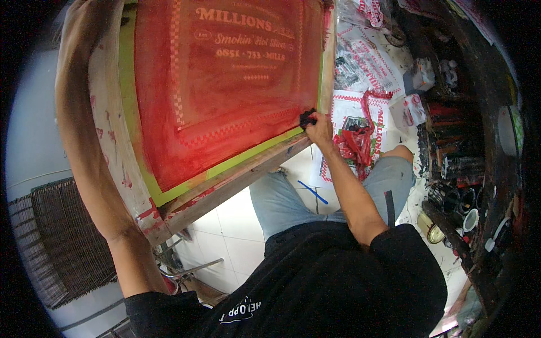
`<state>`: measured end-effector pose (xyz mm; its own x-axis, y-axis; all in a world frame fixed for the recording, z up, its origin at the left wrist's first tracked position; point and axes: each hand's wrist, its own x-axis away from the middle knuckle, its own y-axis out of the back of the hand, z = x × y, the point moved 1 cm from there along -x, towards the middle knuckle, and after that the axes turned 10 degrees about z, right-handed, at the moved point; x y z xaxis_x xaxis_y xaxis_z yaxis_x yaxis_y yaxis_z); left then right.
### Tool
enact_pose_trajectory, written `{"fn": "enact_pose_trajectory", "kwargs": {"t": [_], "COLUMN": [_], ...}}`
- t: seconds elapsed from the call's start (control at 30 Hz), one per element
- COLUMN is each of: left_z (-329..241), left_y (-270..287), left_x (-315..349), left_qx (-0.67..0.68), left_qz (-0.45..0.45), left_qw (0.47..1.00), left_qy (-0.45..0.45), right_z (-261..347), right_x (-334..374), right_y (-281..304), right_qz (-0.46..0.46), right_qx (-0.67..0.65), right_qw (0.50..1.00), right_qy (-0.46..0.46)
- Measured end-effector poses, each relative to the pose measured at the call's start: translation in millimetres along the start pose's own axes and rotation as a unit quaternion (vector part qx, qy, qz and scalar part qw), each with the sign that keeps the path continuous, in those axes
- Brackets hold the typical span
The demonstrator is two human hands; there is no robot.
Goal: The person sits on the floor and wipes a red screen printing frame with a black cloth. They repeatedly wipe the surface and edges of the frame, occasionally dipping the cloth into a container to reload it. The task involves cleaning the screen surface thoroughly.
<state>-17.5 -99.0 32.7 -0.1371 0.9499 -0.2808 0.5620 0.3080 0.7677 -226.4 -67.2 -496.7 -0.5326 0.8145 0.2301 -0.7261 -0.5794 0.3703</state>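
Note:
A wooden screen-printing frame stands tilted in front of me, its mesh stained red and bordered in yellow-green. Along the frame's left side my left arm reaches up, and my left hand is at its upper left by the picture's edge; its fingers cannot be made out. My right hand is closed round a bunched black cloth. That cloth is pressed against the mesh's lower right corner, close to the wooden edge.
Printed paper sheets and crumpled red plastic lie on the right. Farther right is a cluttered dark shelf with cans and jars. A dark slatted mat leans at the left. A metal stool leg stands below the frame.

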Motion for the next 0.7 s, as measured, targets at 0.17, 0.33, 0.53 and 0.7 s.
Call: {"fn": "enact_pose_trajectory", "kwargs": {"t": [0.17, 0.33, 0.53, 0.7], "left_z": [-4, 9, 14, 1], "left_y": [-8, -8, 5, -7], "left_x": [0, -5, -7, 6], "left_qx": [0.006, 0.033, -0.009, -0.061], "left_qz": [0.009, -0.002, 0.025, -0.056], "left_qw": [1.0, 0.999, 1.0, 0.995], "left_qy": [-0.017, -0.019, 0.009, 0.062], "right_z": [-64, -64, -23, -57], "right_x": [-38, -46, -95, -48], "right_y": [3, 8, 21, -15], "right_qz": [-0.033, -0.037, -0.144, -0.038], "right_qx": [0.065, 0.094, 0.031, 0.055], "right_qw": [0.997, 0.994, 0.984, 0.998], "right_qy": [-0.013, -0.027, 0.098, -0.002]}}
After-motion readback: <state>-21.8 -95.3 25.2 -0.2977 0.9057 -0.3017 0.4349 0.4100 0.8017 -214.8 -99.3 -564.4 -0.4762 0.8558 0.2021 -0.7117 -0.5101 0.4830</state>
